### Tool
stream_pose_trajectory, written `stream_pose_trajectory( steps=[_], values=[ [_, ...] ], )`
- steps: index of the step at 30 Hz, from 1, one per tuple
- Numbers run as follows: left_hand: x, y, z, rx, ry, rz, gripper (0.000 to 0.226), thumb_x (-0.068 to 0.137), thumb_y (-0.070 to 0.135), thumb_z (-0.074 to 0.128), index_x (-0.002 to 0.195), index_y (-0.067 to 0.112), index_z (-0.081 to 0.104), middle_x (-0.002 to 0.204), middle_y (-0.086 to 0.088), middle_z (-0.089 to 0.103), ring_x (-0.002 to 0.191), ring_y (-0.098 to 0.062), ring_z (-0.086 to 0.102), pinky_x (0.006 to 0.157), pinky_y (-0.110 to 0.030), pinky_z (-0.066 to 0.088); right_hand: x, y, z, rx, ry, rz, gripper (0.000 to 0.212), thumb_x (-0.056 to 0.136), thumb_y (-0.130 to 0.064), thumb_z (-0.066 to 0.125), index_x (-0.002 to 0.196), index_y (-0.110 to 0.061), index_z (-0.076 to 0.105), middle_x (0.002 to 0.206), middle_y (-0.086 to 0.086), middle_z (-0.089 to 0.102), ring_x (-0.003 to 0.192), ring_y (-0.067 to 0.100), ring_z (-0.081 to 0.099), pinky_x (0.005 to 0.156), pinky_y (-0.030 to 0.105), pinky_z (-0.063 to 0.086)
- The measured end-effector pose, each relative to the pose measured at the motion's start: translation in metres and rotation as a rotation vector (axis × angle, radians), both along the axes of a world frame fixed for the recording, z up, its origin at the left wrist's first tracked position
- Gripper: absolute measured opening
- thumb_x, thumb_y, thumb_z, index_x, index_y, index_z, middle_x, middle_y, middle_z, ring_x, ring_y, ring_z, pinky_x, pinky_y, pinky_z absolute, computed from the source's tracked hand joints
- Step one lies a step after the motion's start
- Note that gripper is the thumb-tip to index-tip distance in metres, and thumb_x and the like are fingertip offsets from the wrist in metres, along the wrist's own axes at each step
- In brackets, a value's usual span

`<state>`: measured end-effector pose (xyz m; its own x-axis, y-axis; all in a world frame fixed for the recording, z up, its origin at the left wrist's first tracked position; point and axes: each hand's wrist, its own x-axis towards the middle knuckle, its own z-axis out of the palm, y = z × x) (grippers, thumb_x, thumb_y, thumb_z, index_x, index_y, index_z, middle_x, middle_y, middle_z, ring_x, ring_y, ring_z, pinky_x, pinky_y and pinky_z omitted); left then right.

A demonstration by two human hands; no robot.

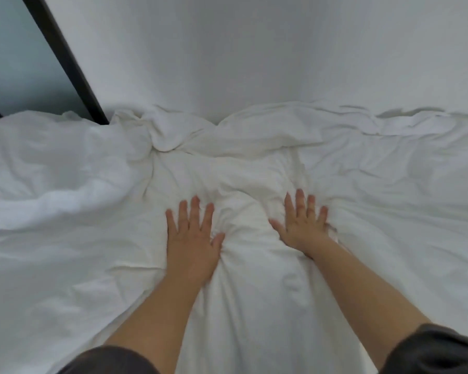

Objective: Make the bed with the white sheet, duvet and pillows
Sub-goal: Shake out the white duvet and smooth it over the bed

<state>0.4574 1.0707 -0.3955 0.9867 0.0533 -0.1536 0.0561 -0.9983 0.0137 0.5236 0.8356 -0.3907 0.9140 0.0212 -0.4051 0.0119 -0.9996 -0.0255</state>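
Both arms out in front, roughly parallel, elbows low.

Left hand (192, 238): palm down, flat on the duvet (65, 201). Four fingers straight and slightly spread, thumb splayed toward the right hand. Wrist in line with the left forearm (157, 309).

Right hand (301, 224): palm down, flat, a little farther forward than the left. Fingers straight and fanned, thumb angled toward the left hand. Fingertips slightly blurred.

Hands apart, not touching; thumbs face each other across the gap.

Both forearms bare. Right forearm (362, 284) runs in from the lower right. Dark left sleeve (114, 360) and dark right sleeve (441, 352) end near the elbows.
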Motion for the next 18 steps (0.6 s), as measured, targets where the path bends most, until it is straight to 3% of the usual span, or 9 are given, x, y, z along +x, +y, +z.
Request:
stream_pose_trajectory(
  steps=[2, 4, 6, 9, 12, 15, 18],
  values=[
    [-0.013, -0.012, 0.006, 0.017, 0.041, 0.064, 0.077, 0.086, 0.056, -0.005, 0.155, 0.021, -0.001, 0.161, -0.013, -0.006, 0.149, -0.033, -0.006, 0.115, -0.054, -0.012, -0.038, -0.02, 0.003, -0.024, 0.01, 0.081, 0.123, 0.047, -0.082, -0.04, 0.153, -0.022, -0.02, 0.16, 0.01, -0.024, 0.148, 0.034, -0.017, 0.117, 0.055, -0.008],
    [-0.05, -0.023, 0.01, -0.052, 0.072, 0.057, 0.081, 0.088, 0.058, 0.002, 0.154, 0.014, 0.018, 0.16, -0.019, 0.01, 0.148, -0.037, 0.008, 0.116, -0.053, -0.004, -0.078, -0.042, 0.004, -0.037, 0.013, 0.115, 0.124, 0.042, -0.076, -0.047, 0.152, -0.025, -0.022, 0.159, 0.005, -0.027, 0.149, 0.029, -0.017, 0.118, 0.049, -0.007],
    [-0.097, -0.031, 0.006, -0.082, 0.147, 0.027, 0.08, 0.093, 0.061, 0.012, 0.146, 0.007, 0.039, 0.154, -0.022, 0.029, 0.142, -0.039, 0.026, 0.113, -0.056, 0.007, -0.124, -0.062, 0.007, -0.01, 0.004, 0.138, 0.108, 0.061, -0.076, -0.039, 0.152, -0.023, -0.016, 0.159, 0.003, -0.021, 0.15, 0.03, -0.007, 0.117, 0.048, -0.002],
    [-0.162, -0.049, 0.006, -0.082, 0.182, 0.02, 0.081, 0.095, 0.061, 0.008, 0.145, 0.005, 0.038, 0.152, -0.023, 0.032, 0.139, -0.041, 0.029, 0.11, -0.059, 0.012, -0.194, -0.094, 0.006, -0.009, -0.077, 0.18, 0.073, 0.096, -0.062, -0.007, 0.153, -0.022, 0.012, 0.16, 0.008, 0.014, 0.144, 0.036, 0.028, 0.115, 0.051, 0.015],
    [-0.22, -0.075, 0.004, -0.095, 0.163, -0.001, 0.08, 0.095, 0.061, 0.006, 0.148, 0.004, 0.029, 0.154, -0.026, 0.026, 0.14, -0.046, 0.028, 0.109, -0.06, 0.013, -0.256, -0.126, 0.004, -0.009, -0.106, 0.204, 0.065, 0.1, -0.056, -0.001, 0.153, -0.023, 0.013, 0.16, 0.01, 0.02, 0.145, 0.034, 0.027, 0.117, 0.048, 0.009],
    [-0.264, -0.102, 0.008, -0.084, 0.149, 0.046, 0.081, 0.09, 0.062, 0.001, 0.151, 0.01, 0.006, 0.16, -0.019, 0.001, 0.147, -0.04, 0.003, 0.115, -0.057, -0.001, -0.301, -0.15, 0.004, -0.01, -0.117, 0.216, 0.067, 0.097, -0.06, -0.004, 0.155, -0.026, 0.003, 0.163, 0.008, 0.007, 0.149, 0.028, 0.01, 0.116, 0.043, -0.003],
    [-0.301, -0.123, 0.01, -0.096, 0.142, 0.065, 0.081, 0.083, 0.062, -0.011, 0.149, 0.014, -0.014, 0.159, -0.013, -0.017, 0.147, -0.034, -0.014, 0.116, -0.053, -0.011, -0.34, -0.166, 0.001, 0.003, -0.12, 0.224, 0.065, 0.1, -0.055, 0.007, 0.154, -0.02, 0.018, 0.16, 0.012, 0.02, 0.147, 0.029, 0.019, 0.116, 0.046, 0.006]
  ],
)
